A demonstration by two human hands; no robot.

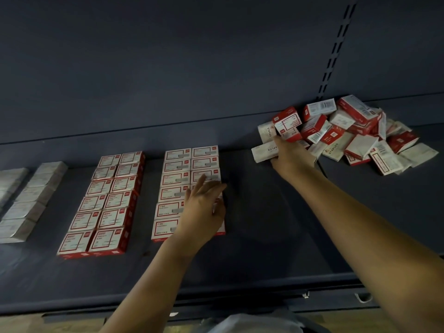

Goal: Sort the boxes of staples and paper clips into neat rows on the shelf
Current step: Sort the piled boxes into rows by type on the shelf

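On dark matte shelf [264, 224]: flat cardboard boxes, red-and-white, in paired rows [189, 188] running front to back; grey-white rows [24, 203] at left. Loose heap of boxes [348, 133] at right rear. Left hand [204, 207], fingers straight and apart, over near row. Right hand [292, 155] grips a pale box [264, 151] at heap's edge.

Dim, bluish light overall; back panel [168, 56] nearly black, fading darker toward upper corners. Shelf [264, 224] dull, faint sheen mid-right. Arms lit warm from front. Soft shadow under left hand [201, 210]. Print on boxes [105, 205] smeared, unreadable; far-left grey boxes [21, 205] blurred. Wide-angle bending at edges.
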